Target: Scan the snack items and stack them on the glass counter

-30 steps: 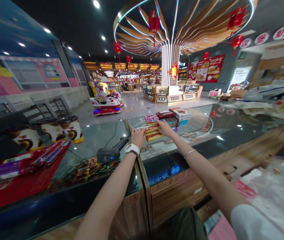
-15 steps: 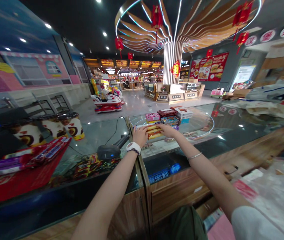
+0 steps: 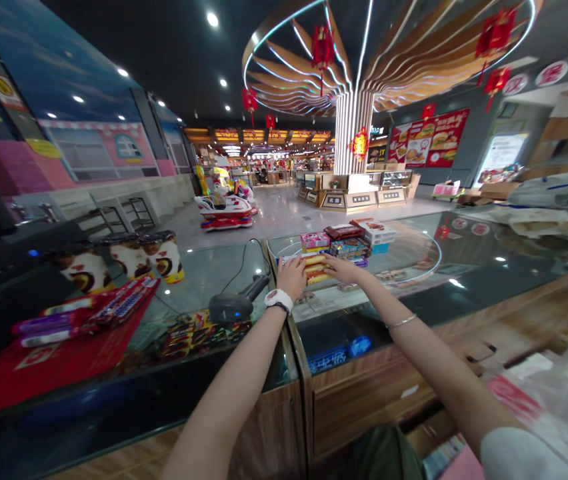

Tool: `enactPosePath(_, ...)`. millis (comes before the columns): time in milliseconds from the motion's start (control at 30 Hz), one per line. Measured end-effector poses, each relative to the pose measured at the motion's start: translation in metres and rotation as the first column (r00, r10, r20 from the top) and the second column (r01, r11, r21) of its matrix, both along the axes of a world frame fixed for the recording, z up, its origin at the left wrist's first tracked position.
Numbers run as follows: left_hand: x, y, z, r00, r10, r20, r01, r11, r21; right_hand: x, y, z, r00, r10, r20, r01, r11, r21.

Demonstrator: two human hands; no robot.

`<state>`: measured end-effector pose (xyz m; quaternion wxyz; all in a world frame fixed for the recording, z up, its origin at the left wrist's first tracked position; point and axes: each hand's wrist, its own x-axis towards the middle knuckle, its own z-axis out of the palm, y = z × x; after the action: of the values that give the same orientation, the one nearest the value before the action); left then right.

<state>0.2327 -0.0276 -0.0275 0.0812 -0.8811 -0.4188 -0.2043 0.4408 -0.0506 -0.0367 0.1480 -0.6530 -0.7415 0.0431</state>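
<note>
Both my hands are at a small stack of yellow-orange snack packs (image 3: pixel 317 268) on the glass counter. My left hand (image 3: pixel 291 277), with a white watch on its wrist, grips the stack's left end, fingers curved over it. At the right end, the fingers of my right hand (image 3: pixel 341 269) press against the packs; a silver bangle circles that forearm. Just behind the packs sit a pink box (image 3: pixel 315 240), dark red packets (image 3: pixel 343 231), a blue patterned box (image 3: pixel 348 249) and a white box (image 3: pixel 378 232). My fingers hide part of the packs.
A black barcode scanner (image 3: pixel 234 307) lies left of my left hand, its cable running behind. Further left are lidded cups (image 3: pixel 167 257) and candy packets (image 3: pixel 119 303) on a red mat (image 3: pixel 39 363). Plastic bags (image 3: pixel 559 193) rest on the counter at the far right.
The whole view has shifted, so the scene appears a little further right and lower. My hands stay on the yellow-orange packs, with little visible movement against the counter.
</note>
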Motion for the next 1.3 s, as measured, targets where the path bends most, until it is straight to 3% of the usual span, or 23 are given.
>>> enactPosePath(267,-0.003,-0.020,0.018,1.000,0.005,0.022,-0.006,1.000,0.030,-0.020,-0.014,0.010,0.999,0.012,-0.034,-0.010,0.998,0.068)
enactPosePath(433,-0.025,-0.034,0.039,0.999,-0.018,0.048,0.016,0.999,0.045,-0.047,-0.023,0.023,0.997,0.064,-0.050,-0.054,0.984,0.172)
enactPosePath(600,-0.074,-0.049,0.056,0.997,-0.014,0.073,0.006,0.994,0.105,-0.084,-0.030,0.035,0.984,0.168,-0.058,-0.149,0.958,0.245)
enactPosePath(800,-0.147,-0.056,0.063,0.992,0.082,0.098,-0.096,0.985,0.144,-0.148,-0.033,0.051,0.948,0.314,-0.046,-0.284,0.903,0.322)
enactPosePath(1033,-0.225,-0.051,0.056,0.966,0.251,0.066,-0.258,0.952,0.162,-0.234,-0.027,0.064,0.905,0.426,-0.009,-0.405,0.866,0.292)
enactPosePath(1300,-0.293,-0.032,0.044,0.896,0.442,0.039,-0.440,0.875,0.203,-0.330,-0.022,0.063,0.852,0.523,0.008,-0.500,0.809,0.310)
